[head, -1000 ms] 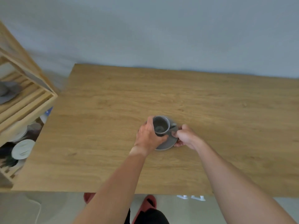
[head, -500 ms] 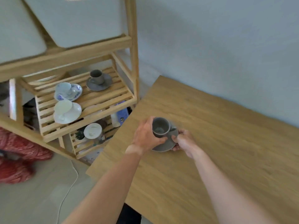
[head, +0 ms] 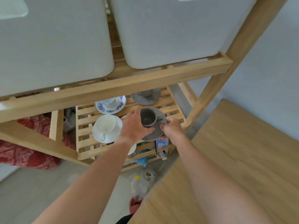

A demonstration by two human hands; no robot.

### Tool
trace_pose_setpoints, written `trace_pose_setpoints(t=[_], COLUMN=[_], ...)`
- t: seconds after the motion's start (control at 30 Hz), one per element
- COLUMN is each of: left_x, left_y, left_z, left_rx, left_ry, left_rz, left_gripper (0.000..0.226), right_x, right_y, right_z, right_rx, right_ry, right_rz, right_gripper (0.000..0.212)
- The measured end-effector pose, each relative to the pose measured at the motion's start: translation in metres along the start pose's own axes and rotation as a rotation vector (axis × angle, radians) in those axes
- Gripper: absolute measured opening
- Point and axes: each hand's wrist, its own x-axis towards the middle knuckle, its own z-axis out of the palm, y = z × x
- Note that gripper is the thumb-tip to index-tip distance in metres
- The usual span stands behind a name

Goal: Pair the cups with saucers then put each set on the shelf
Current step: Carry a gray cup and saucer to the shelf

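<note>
Two pale bins [head: 169, 29] fill the top tier of the wooden shelf [head: 145, 81]. On the slatted tier below sit three sets already: grey far right, blue-patterned, white near left. Over the open near-right slats, the left hand [head: 134, 126] and right hand [head: 172, 128] close on the grey saucer [head: 153, 135], its grey cup [head: 148, 118] upright. Tilt it and the cup could slide off.
</note>
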Motion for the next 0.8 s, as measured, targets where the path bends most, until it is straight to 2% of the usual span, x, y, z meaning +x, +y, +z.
trace_pose_setpoints(t=[0.2,0.47,0.63,0.8], left_x=[0.033,0.043,0.039,0.035], left_y=[-0.025,-0.031,-0.026,-0.024], left_z=[-0.003,-0.005,-0.004,-0.001], left_rx=[0.109,0.15,0.147,0.018], left_ry=[0.005,-0.018,-0.026,-0.033], left_rz=[-0.077,-0.062,-0.059,-0.072], left_gripper=[0.086,0.082,0.084,0.088], right_x=[0.025,0.03,0.023,0.019], right_y=[-0.018,-0.025,-0.026,-0.03], right_z=[0.03,0.035,0.036,0.037], right_rx=[-0.004,-0.043,-0.109,-0.149], right_ry=[-0.067,-0.059,-0.049,-0.055], right_rz=[0.061,0.061,0.043,0.043], right_gripper=[0.01,0.006,0.02,0.029])
